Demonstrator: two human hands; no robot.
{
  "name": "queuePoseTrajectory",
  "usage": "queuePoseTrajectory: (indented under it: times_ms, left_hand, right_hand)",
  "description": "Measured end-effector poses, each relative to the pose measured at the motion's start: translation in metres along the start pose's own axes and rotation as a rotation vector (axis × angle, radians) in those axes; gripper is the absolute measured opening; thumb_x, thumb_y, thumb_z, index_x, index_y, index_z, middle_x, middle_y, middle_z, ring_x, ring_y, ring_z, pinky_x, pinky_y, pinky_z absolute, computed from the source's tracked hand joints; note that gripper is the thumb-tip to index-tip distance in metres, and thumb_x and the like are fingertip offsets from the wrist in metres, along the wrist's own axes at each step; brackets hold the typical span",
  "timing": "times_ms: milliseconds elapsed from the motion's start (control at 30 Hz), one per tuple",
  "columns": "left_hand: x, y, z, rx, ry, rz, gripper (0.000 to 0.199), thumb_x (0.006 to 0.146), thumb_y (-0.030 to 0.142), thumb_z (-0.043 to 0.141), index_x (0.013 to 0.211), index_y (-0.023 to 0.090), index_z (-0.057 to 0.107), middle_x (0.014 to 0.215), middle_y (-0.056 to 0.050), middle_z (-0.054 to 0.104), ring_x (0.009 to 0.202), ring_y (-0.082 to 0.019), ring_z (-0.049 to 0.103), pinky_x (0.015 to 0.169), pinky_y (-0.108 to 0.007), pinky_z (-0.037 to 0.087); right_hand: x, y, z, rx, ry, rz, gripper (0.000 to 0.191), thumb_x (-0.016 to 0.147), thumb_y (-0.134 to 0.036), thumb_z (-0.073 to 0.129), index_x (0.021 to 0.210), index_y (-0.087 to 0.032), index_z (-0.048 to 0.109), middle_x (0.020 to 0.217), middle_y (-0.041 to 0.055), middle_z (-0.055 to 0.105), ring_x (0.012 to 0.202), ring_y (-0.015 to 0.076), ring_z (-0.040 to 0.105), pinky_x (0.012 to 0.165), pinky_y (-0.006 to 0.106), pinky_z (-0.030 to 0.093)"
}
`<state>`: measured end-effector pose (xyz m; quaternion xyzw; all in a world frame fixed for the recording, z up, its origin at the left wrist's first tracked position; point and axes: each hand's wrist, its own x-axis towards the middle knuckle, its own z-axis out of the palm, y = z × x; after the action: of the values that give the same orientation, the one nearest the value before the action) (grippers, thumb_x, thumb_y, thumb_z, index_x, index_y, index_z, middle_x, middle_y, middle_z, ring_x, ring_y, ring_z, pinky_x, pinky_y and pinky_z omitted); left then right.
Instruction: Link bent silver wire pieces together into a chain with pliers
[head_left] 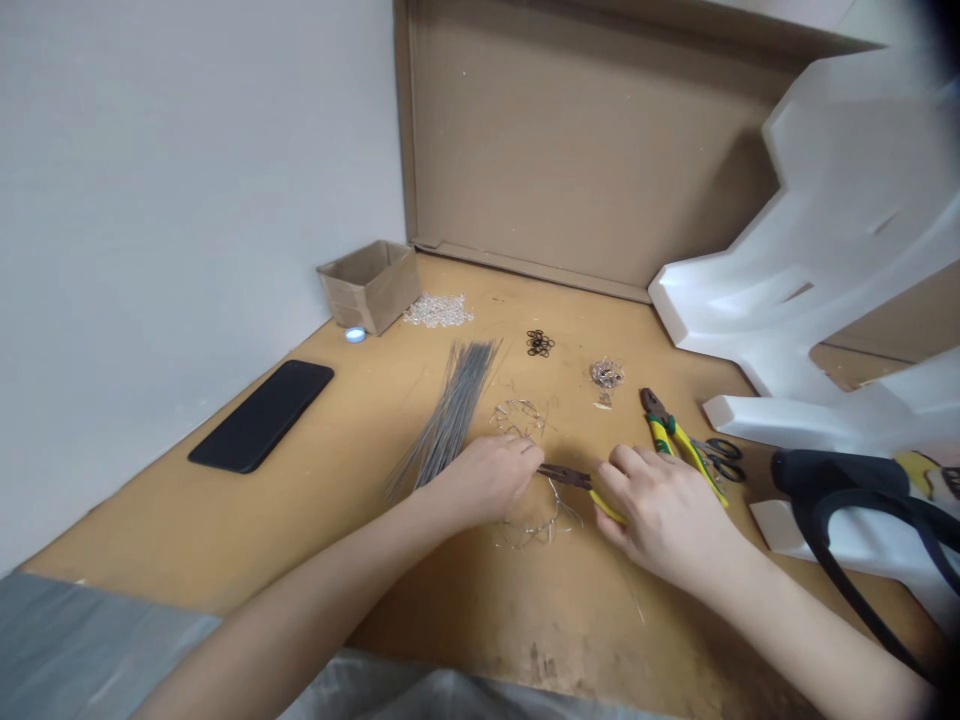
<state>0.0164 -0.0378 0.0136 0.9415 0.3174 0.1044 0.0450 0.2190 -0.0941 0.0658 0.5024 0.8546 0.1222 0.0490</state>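
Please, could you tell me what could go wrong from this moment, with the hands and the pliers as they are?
The left hand is close to the tips of the yellow-handled pliers in the right hand; a slip might pinch its fingers. Bent wires lie loose near the hands, so an end could prick or snag. The yellow-and-green pliers lie just beyond the right hand and might get knocked.

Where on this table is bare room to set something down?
A broad, mostly bare patch lies between the black phone and wire bundle; a smaller one, between the black rings and cardboard panel. Crowded: loose wires by the left hand, pliers in the right hand, spare pliers and scissors beside it.
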Motion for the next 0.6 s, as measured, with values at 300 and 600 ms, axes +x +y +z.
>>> queuePoseTrajectory:
  times_ms: [300,600]
  left_hand:
    - [-0.0006,0.0003,-0.0027,-0.032,-0.005,0.001,0.013,0.082,0.009,0.038,0.077,0.015,0.049,0.076,-0.006,0.058,0.070,-0.019,0.056,0.059,-0.028,0.041]
    - [-0.0014,-0.0002,-0.0037,-0.021,0.025,0.006,0.012,0.080,0.009,0.039,0.076,0.016,0.049,0.075,-0.004,0.058,0.070,-0.018,0.055,0.058,-0.027,0.040]
  right_hand:
    - [0.0000,-0.0003,0.0014,-0.004,0.031,-0.006,0.010,0.075,-0.027,0.051,0.070,-0.018,0.053,0.070,0.0034,0.053,0.060,0.0138,0.045,0.055,0.029,0.020]
    - [-0.0034,0.0000,0.0056,-0.007,0.052,-0.018,0.013,0.077,-0.027,0.048,0.069,-0.018,0.052,0.067,0.0021,0.053,0.057,0.0127,0.046,0.053,0.028,0.019]
